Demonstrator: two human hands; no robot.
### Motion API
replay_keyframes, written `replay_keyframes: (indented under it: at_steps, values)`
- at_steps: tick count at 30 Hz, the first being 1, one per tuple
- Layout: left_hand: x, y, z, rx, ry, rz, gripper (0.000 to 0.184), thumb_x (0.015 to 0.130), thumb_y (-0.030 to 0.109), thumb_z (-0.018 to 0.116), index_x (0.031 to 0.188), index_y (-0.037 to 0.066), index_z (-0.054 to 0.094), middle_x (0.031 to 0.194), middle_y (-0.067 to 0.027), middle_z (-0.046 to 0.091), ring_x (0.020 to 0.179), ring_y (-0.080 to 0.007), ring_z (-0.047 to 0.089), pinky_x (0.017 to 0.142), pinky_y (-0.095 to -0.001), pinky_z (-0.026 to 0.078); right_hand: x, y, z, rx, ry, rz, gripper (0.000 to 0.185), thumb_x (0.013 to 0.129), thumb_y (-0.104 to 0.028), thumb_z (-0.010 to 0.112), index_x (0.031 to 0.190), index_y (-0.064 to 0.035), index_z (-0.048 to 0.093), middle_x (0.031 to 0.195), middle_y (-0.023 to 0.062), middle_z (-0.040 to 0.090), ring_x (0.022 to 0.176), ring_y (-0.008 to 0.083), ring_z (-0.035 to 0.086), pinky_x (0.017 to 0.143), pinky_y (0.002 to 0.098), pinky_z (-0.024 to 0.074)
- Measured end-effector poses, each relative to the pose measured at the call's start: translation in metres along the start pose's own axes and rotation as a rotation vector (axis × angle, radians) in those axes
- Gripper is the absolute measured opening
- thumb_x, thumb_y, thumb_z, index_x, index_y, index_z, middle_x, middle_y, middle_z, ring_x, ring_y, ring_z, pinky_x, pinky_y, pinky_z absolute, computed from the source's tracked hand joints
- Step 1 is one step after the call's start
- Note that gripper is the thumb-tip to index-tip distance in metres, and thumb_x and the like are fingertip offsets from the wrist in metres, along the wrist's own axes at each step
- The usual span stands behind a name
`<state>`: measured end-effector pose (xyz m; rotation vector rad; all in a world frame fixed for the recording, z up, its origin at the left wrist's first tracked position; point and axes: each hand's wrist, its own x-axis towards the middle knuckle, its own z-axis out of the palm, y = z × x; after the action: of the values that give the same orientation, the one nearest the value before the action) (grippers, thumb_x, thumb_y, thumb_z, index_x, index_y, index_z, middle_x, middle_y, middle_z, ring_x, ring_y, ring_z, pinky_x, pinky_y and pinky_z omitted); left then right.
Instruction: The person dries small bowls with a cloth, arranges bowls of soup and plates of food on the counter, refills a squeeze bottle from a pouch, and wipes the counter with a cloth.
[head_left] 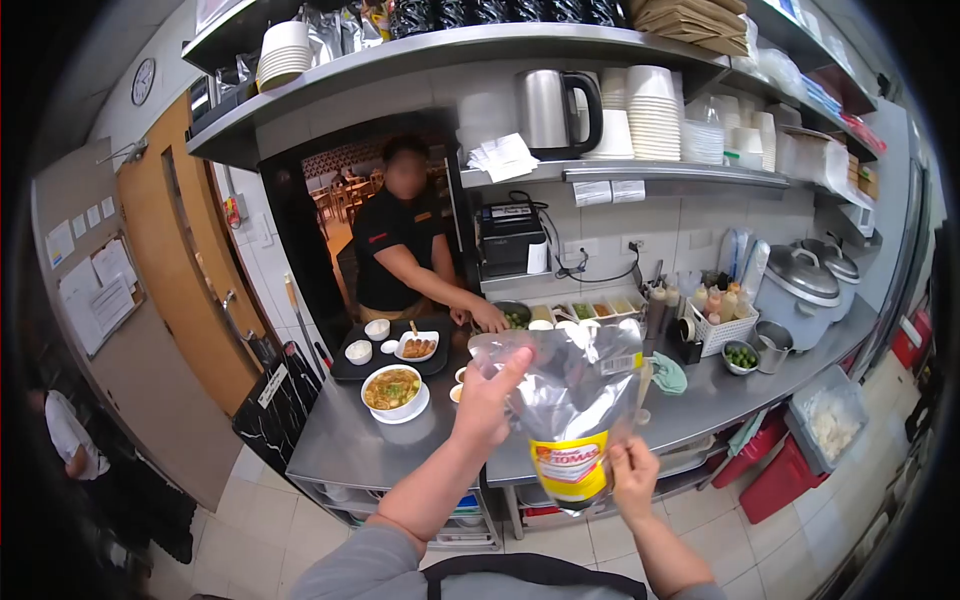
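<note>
A large clear and silver pouch (560, 385) with a yellow and red label near its bottom hangs in front of me, above the steel counter's front edge. My left hand (490, 395) grips its upper left side, fingers closed on the plastic. Lower down on the right, my right hand (632, 475) pinches the pouch's edge beside the label. Something dark shows at the bottom of the pouch. Behind it, partly covered, are small trays of toppings (600, 307) on the counter.
Across the counter a person (405, 240) in a black shirt reaches toward a bowl of green fruit. A noodle bowl (391, 390) and a black tray (350, 366) with dishes stand left. Right are a bottle basket (728, 330), a bowl of limes (741, 357) and large pots (803, 275).
</note>
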<state>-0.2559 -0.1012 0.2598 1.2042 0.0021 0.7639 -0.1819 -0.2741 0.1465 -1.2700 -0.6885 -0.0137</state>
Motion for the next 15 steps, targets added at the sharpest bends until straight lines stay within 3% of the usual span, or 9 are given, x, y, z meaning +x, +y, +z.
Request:
replay_keyframes:
  at_steps: [2, 4, 5, 8, 10, 13, 15]
  values:
    - [-0.006, 0.002, 0.001, -0.101, 0.112, 0.012, 0.027, 0.077, 0.015, 0.065, 0.097, 0.001, 0.053, 0.088, -0.0044, 0.059, 0.079, -0.0111, 0.055, 0.072, -0.0249, 0.043, -0.009, 0.011, 0.002, -0.024, -0.056, 0.000, 0.017, 0.083, -0.015, 0.056, 0.074, -0.0017, 0.051, 0.065, -0.0016, 0.048, 0.058, 0.0048, 0.042, 0.048, 0.0200, 0.0343]
    - [-0.009, 0.005, -0.004, -0.157, 0.126, 0.023, 0.024, 0.075, 0.010, 0.066, 0.094, 0.001, 0.055, 0.088, -0.0056, 0.059, 0.079, -0.0117, 0.055, 0.072, -0.0250, 0.043, -0.006, 0.032, 0.007, 0.158, -0.304, -0.178, 0.023, 0.079, -0.014, 0.062, 0.094, -0.0010, 0.050, 0.083, 0.0035, 0.052, 0.065, 0.0069, 0.047, 0.054, 0.0195, 0.0382]
    - [-0.013, 0.011, -0.004, -0.121, 0.090, 0.040, 0.023, 0.075, 0.010, 0.066, 0.092, 0.001, 0.056, 0.088, -0.0062, 0.059, 0.080, -0.0120, 0.055, 0.073, -0.0253, 0.043, -0.007, 0.036, 0.013, 0.157, -0.311, -0.179, 0.023, 0.079, -0.014, 0.062, 0.094, -0.0010, 0.050, 0.083, 0.0035, 0.052, 0.065, 0.0069, 0.047, 0.054, 0.0195, 0.0382]
    - [-0.014, 0.023, -0.003, -0.076, 0.048, 0.084, 0.019, 0.075, 0.010, 0.066, 0.089, 0.000, 0.057, 0.086, -0.0069, 0.060, 0.079, -0.0125, 0.056, 0.072, -0.0253, 0.044, -0.010, 0.037, 0.041, 0.250, -0.455, -0.138, 0.055, 0.074, -0.009, 0.067, 0.116, -0.0009, 0.033, 0.100, 0.0077, 0.051, 0.073, 0.0079, 0.051, 0.058, 0.0183, 0.0406]
    - [-0.003, 0.033, -0.013, -0.039, 0.057, 0.054, 0.021, 0.075, 0.011, 0.066, 0.091, 0.000, 0.057, 0.086, -0.0067, 0.060, 0.076, -0.0121, 0.056, 0.069, -0.0242, 0.045, -0.005, 0.027, 0.062, 0.510, -0.462, 0.051, 0.074, 0.071, -0.005, 0.069, 0.125, -0.0010, 0.019, 0.105, 0.0094, 0.049, 0.078, 0.0085, 0.054, 0.062, 0.0180, 0.0425]
    - [0.021, 0.047, -0.038, 0.074, 0.095, 0.087, 0.023, 0.078, 0.015, 0.062, 0.095, 0.001, 0.055, 0.087, -0.0051, 0.060, 0.077, -0.0120, 0.057, 0.070, -0.0241, 0.045, 0.016, 0.012, 0.094, 0.534, -0.388, 0.045, 0.063, 0.072, -0.007, 0.069, 0.118, -0.0016, 0.027, 0.087, 0.0021, 0.049, 0.066, 0.0040, 0.048, 0.053, 0.0171, 0.0374]
    - [0.035, 0.061, -0.065, 0.128, 0.051, 0.185, 0.025, 0.083, 0.017, 0.056, 0.101, 0.001, 0.052, 0.091, -0.0058, 0.060, 0.082, -0.0133, 0.057, 0.073, -0.0255, 0.045, 0.034, 0.016, 0.109, 0.450, -0.397, 0.021, 0.059, 0.072, -0.008, 0.069, 0.115, -0.0016, 0.030, 0.085, 0.0017, 0.049, 0.066, 0.0039, 0.048, 0.053, 0.0171, 0.0373]
